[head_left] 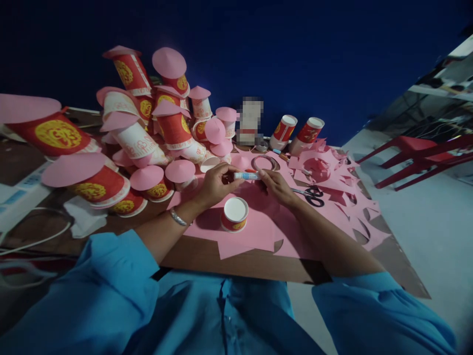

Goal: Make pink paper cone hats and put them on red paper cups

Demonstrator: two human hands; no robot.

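My left hand (217,186) is closed around one end of a small white tube with blue print (246,175). At the tube's other end, the fingertips of my right hand (278,187) pinch it. Whether its cap is on, I cannot make out. Just below my hands, an upturned red paper cup (233,224) with a white base stands on sheets of pink paper (258,227). A pair of scissors (312,195) with black handles lies beside my right forearm. Behind my hands is a roll of tape (264,163).
Stacked paper cups with pink cone tops (173,128) crowd the left side. Two cup stacks (295,133) stand at the back right, near cut pink scraps (325,167). A red stool (410,153) is beyond the table's right edge; a white cable (40,241) runs at left.
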